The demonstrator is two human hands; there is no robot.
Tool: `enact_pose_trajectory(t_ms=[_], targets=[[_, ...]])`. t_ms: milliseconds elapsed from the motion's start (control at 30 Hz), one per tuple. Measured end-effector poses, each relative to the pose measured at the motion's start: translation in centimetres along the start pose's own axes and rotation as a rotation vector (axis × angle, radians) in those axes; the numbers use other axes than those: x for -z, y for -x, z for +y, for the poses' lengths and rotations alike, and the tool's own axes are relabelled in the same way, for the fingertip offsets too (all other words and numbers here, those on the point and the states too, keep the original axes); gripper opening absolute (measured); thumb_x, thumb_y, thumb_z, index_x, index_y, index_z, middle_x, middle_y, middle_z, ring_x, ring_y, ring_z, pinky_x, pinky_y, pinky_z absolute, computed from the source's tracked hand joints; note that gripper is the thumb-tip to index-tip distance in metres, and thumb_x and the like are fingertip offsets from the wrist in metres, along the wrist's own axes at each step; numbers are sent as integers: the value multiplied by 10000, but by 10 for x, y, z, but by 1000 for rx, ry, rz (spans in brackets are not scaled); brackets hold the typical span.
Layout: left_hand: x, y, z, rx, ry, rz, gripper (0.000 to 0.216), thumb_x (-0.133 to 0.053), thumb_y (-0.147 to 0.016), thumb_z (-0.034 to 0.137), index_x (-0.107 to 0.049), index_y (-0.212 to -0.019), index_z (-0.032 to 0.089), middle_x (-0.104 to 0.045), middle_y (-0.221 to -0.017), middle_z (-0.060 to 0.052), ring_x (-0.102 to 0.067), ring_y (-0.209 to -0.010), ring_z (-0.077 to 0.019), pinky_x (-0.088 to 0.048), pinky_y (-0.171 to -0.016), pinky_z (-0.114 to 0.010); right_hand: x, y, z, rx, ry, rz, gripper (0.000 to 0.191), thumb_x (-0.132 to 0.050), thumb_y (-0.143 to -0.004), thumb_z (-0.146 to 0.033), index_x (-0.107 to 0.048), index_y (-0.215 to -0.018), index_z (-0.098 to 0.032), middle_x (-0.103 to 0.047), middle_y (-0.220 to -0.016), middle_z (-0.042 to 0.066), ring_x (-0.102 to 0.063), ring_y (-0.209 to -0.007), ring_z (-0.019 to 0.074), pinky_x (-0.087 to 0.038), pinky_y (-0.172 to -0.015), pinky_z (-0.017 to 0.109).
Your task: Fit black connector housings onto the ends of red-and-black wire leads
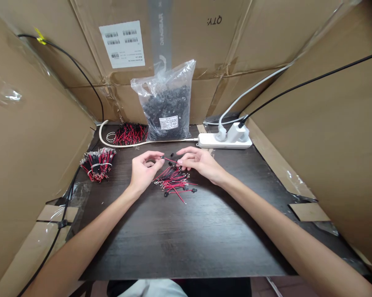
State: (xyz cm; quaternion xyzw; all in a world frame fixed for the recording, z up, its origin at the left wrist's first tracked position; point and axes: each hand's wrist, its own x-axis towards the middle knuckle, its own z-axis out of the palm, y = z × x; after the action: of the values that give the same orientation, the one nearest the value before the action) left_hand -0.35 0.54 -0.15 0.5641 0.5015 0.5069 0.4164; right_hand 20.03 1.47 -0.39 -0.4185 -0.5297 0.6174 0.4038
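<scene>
My left hand point(144, 169) pinches a small black connector point(162, 157) between thumb and fingertips. From it a short red wire point(170, 160) runs across to my right hand point(201, 163), whose thumb and fingers are closed on the wire's other end. Right under both hands lies a loose pile of short red and black wires point(173, 178) with bare metal tips. Several small black connector housings, one of them a black housing point(194, 190) at the pile's right edge, lie among and around the wires.
Behind the pile stands a clear bag point(167, 107) of black parts. A tied wire bundle point(98, 164) and a red-black wire heap point(130, 134) lie at the left. A white power strip point(207, 140) with plugs sits at back right. Cardboard walls point(322, 123) enclose the dark table point(186, 239).
</scene>
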Motion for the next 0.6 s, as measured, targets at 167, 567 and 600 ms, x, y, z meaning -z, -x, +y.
enact_pose_trajectory(t_ms=[167, 567, 600], targets=[[0, 0, -1, 7, 43, -13, 221, -755, -684, 261, -741, -873, 146, -721, -846, -64, -628, -731, -148, -481, -545, -213, -4, 3, 2, 19, 55, -36, 393, -824, -665, -346, -642, -974, -183, -732, -751, 20, -695, -742, 178, -526, -781, 354], [-4, 5, 7, 99, 102, -213, 595, -820, -669, 322, -616, -1192, 127, -724, -774, -42, -639, -619, -126, -509, -585, -228, -16, 8, 5, 70, 73, -4, 420, -863, -620, -415, -607, -868, -193, -732, -747, 39, -693, -692, 183, -556, -737, 355], [-5, 5, 6, 98, 109, -222, 577, -817, -669, 318, -621, -1177, 127, -717, -760, -34, -630, -604, -119, -505, -584, -226, -18, 9, 5, 76, 83, -19, 410, -863, -620, -419, -596, -836, -195, -729, -754, 42, -686, -689, 180, -553, -723, 349]])
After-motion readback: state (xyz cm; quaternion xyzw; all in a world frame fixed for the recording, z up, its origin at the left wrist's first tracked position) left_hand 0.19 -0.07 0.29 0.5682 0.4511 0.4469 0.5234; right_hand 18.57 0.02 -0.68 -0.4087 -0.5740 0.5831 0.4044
